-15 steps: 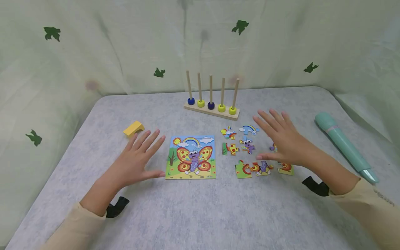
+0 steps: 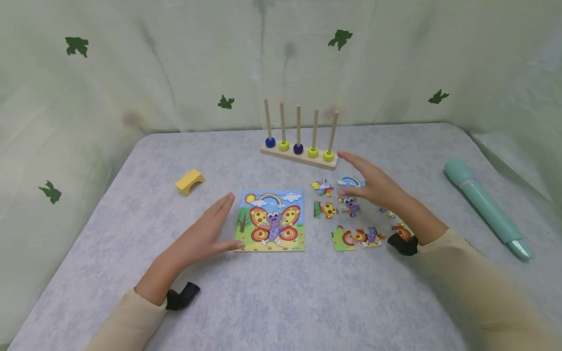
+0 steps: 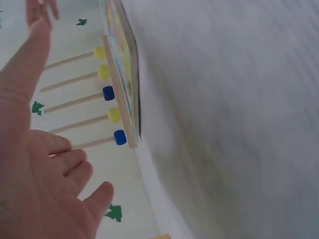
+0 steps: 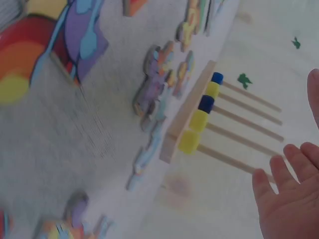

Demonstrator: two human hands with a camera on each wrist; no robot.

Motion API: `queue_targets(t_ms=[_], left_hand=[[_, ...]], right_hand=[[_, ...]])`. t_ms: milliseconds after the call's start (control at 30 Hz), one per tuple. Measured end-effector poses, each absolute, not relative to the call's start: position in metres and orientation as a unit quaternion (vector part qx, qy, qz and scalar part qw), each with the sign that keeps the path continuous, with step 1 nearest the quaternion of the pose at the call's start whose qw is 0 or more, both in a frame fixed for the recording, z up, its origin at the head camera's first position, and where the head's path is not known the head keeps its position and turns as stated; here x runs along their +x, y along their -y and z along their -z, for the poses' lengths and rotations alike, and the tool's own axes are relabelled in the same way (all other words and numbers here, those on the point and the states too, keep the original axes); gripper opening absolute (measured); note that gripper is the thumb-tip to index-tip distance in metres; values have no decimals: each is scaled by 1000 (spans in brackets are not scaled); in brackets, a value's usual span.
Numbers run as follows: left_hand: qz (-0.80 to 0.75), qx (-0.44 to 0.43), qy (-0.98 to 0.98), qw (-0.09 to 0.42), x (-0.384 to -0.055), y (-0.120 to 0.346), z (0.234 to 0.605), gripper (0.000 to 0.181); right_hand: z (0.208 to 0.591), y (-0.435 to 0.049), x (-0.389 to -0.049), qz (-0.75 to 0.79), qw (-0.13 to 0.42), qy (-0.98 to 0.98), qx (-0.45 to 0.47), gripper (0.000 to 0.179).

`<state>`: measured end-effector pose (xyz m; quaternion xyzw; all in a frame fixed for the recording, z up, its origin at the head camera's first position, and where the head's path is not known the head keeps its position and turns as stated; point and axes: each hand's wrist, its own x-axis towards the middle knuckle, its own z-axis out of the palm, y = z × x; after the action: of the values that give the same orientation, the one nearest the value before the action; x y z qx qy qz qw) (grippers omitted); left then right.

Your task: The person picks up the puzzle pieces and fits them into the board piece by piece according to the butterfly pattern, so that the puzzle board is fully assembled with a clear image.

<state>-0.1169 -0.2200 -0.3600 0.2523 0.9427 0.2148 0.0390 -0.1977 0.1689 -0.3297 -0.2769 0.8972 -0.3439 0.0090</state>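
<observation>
The left hand (image 2: 203,233) and right hand (image 2: 378,186) are held with fingers extended, nothing gripped! Lower centre, the butterfly board (image 2: 272,223) is overlapped by the left thumb, touch unclear; by a low swipe it could be skewed. Right of centre, loose puzzle pieces (image 2: 350,209) are overhung by the right palm; by a dropped wrist they could be scattered. Beyond, upper centre, the peg stand (image 2: 298,157) might be toppled by overreaching fingertips.
</observation>
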Motion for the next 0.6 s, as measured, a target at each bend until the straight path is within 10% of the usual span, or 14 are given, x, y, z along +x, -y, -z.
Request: queue_targets(t_ms=[600], left_hand=[[-313,223,-916,116,-123,221,387,100]], right_hand=[[372,-148,-229,373,156,-880,-247,67]])
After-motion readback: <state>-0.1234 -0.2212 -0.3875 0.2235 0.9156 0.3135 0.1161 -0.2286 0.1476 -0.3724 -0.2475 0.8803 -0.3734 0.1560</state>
